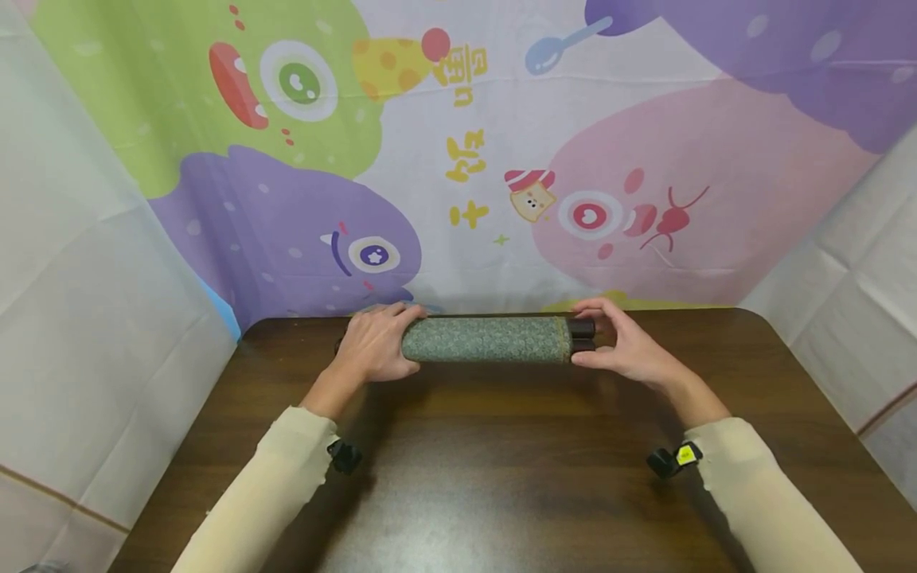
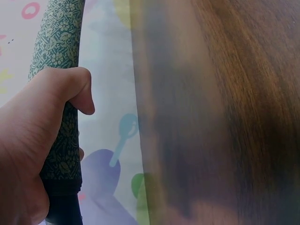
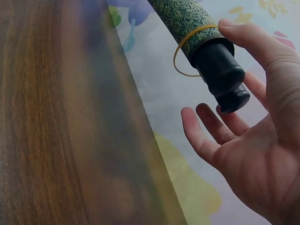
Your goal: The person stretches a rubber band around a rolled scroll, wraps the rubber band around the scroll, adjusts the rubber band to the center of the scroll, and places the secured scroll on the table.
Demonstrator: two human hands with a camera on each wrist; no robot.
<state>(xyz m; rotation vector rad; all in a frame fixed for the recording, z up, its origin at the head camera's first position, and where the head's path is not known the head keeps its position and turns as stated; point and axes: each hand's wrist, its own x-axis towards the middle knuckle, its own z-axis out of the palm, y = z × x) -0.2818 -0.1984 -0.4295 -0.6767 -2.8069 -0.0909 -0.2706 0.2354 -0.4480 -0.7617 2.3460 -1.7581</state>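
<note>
A rolled scroll [image 1: 487,340] in green patterned brocade lies crosswise in front of me near the table's far edge. Two dark roller ends [image 3: 218,68] stick out of its right end. Around that end hangs a thin yellow elastic band [image 3: 180,70], its loop standing off the cloth. My left hand [image 1: 378,342] grips the scroll near its left end, with the thumb laid across the brocade [image 2: 56,42] in the left wrist view. My right hand [image 1: 626,346] is at the other end, fingers spread around the rollers. Its thumb tip touches the scroll's rim beside the band.
The dark wood table [image 1: 458,461] stretches out under both arms. Behind it hangs a cloth [image 1: 458,270] printed with cartoon monsters, and pale sheets [image 1: 79,263] hang at the sides. A small black camera [image 1: 345,456] is worn on each wrist.
</note>
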